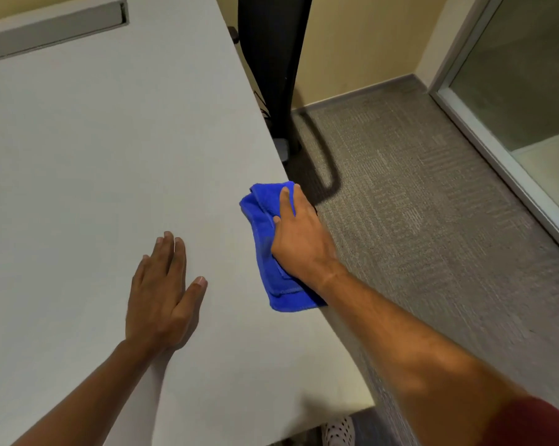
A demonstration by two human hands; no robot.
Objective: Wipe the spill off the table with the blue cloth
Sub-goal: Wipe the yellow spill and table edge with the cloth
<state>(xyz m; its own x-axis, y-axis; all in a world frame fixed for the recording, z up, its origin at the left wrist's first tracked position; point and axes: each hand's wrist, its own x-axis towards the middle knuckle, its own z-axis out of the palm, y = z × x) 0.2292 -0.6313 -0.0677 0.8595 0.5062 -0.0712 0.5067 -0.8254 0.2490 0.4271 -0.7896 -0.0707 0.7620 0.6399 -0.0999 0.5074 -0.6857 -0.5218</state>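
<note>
From the head camera, the right hand (pixel 299 236) is lying palm-down on the blue cloth (pixel 268 252), pressing it against the table (pixel 110 156) right at the table's right-hand edge. The fingers (pixel 284 201) are lying close together and reaching forward over the bunched front of the cloth, while the thumb is tucking into a fold on the inner side; it is a flat press with a light pinch of fabric, not a closed fist. The cloth is sitting mostly under and just to the inner side of this hand, its hemmed rear corner trailing back beside the wrist, and its outer portion seems to be reaching the table's rim, though the hand is hiding how far.

The left hand (pixel 162 294) is resting flat on bare tabletop, well inboard of the cloth, fingers together, thumb spread out, holding nothing. It appears to be bracing the person.

No spill is showing anywhere on the pale surface, so either it is under the cloth or it is too faint to make out; I cannot tell which.

The cloth looks like soft, light, plush microfibre, folded into several layers. It should be gripping the table rather than sliding freely, and will tend to bunch under a push. Holding it best means keeping the palm spread over the middle of the folded pad, with fingertips pinning the leading edge.
</note>
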